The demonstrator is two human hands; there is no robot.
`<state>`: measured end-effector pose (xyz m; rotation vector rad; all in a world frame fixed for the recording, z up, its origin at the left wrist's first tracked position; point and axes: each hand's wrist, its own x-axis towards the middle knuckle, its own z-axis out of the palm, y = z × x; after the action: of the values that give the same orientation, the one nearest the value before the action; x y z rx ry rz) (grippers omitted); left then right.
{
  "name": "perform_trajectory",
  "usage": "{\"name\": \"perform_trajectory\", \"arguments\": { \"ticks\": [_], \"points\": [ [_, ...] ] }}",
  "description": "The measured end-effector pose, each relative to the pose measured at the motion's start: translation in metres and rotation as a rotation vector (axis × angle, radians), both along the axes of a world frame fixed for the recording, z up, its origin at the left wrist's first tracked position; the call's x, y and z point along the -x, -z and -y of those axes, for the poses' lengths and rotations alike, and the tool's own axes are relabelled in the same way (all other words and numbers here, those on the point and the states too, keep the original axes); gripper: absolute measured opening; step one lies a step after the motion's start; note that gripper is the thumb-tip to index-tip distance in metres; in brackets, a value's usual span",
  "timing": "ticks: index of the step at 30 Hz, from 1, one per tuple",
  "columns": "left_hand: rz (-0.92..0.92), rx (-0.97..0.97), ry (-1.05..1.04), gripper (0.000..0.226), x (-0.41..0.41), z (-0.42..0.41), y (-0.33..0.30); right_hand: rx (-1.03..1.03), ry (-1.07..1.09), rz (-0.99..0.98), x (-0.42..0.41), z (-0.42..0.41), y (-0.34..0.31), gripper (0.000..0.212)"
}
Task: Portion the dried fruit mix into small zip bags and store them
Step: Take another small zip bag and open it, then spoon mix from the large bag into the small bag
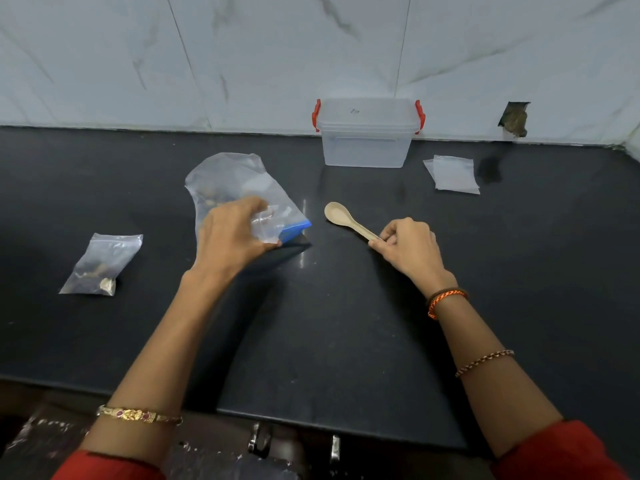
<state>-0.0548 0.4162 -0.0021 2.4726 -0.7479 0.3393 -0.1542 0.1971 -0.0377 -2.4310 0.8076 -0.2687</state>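
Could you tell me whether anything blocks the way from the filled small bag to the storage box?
Partly. The small filled bag lies far left; the lidded box stands by the wall. The large bag, held by the left hand, sits between them. The lid is also still on.

Black counter (346, 323), spoon (337, 214), container (365, 147), zip bags (452, 173)

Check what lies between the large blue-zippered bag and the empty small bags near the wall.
Head view: the beige wooden spoon, held by the right hand, lies there on the black countertop.
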Motion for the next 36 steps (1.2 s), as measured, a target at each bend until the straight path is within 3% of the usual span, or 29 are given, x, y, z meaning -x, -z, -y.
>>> {"name": "perform_trajectory", "arguments": {
  "ticks": [4,9,12,14,17,23,27,32,36],
  "points": [
    [-0.028,-0.175,-0.074,0.046,-0.012,-0.017,0.002,-0.060,0.047,0.081,0.000,0.000,0.000,0.015],
    [-0.024,-0.239,-0.073,0.040,-0.024,-0.016,0.006,-0.328,0.004,0.400,0.003,-0.004,-0.022,0.011],
    [-0.015,-0.035,-0.139,0.025,-0.027,-0.015,0.003,-0.373,-0.255,0.388,0.010,-0.014,-0.037,0.011],
    [-0.014,0.112,-0.162,0.028,-0.030,-0.016,0.001,-0.324,-0.365,0.323,0.010,-0.022,-0.042,0.009],
    [-0.021,0.209,-0.156,0.041,-0.033,-0.018,-0.002,-0.133,-0.348,0.280,-0.004,-0.039,-0.039,0.011],
    [-0.140,0.432,-0.125,0.040,-0.028,-0.021,-0.003,0.158,-0.300,0.221,-0.050,-0.094,-0.020,0.014],
    [-0.304,0.499,-0.087,0.033,-0.031,-0.035,-0.004,0.232,-0.329,0.220,-0.071,-0.125,-0.013,0.021],
    [-0.630,0.988,-0.280,0.019,-0.061,-0.066,-0.007,0.157,-0.296,0.271,-0.084,-0.135,-0.005,0.024],
    [-0.850,1.062,-0.325,0.014,-0.085,-0.069,0.003,0.085,-0.269,0.301,-0.091,-0.137,-0.001,0.026]
  ]
}}
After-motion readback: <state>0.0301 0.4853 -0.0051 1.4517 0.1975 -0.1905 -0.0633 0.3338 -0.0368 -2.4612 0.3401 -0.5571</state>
